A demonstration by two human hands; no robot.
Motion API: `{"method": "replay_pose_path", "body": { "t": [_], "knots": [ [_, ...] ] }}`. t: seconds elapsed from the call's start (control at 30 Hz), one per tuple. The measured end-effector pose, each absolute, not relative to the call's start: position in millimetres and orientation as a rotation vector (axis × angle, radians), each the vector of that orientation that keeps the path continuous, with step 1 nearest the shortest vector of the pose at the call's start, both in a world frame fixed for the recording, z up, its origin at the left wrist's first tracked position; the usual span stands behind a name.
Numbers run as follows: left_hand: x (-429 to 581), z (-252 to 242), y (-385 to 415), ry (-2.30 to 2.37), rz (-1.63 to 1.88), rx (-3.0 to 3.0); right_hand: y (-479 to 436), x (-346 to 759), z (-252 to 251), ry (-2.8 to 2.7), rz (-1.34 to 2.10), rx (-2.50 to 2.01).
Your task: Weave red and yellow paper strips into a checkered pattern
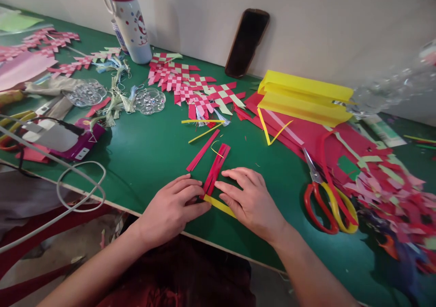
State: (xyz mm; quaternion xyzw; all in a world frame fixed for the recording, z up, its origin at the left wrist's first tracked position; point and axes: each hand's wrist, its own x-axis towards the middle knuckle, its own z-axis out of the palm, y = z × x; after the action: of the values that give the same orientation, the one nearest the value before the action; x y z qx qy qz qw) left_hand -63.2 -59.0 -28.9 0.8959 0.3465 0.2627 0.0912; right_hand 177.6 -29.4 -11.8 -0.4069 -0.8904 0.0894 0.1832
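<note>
My left hand [173,205] and my right hand [250,200] rest on the green table [150,148] near its front edge, fingertips meeting at the near end of a bundle of red paper strips [218,166]. Both hands have fingers pressed flat on the strips. A yellow paper strip [220,205] lies crosswise under the red ones, partly hidden beneath my right hand. One loose red strip [202,150] lies just left of the bundle.
Red and yellow scissors [323,198] lie right of my hand, by a heap of paper scraps [391,184]. Folded yellow paper [304,96], woven red-and-white pieces [194,86], a bottle [131,21], a dark phone [247,41] and cables [80,184] surround the area.
</note>
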Motion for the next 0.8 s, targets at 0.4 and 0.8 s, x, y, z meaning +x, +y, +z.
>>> {"method": "replay_pose_path", "body": {
  "t": [0.4, 0.8],
  "knots": [
    [-61.8, -27.1, -58.8, 1.040, 0.782, 2.654, -30.3, 175.9, -3.5, -2.548, 0.252, -0.987],
    [-61.9, -22.9, -58.2, 1.043, 0.766, 2.611, -28.0, 176.5, -5.5, -2.580, 0.344, -0.997]
  ]
}}
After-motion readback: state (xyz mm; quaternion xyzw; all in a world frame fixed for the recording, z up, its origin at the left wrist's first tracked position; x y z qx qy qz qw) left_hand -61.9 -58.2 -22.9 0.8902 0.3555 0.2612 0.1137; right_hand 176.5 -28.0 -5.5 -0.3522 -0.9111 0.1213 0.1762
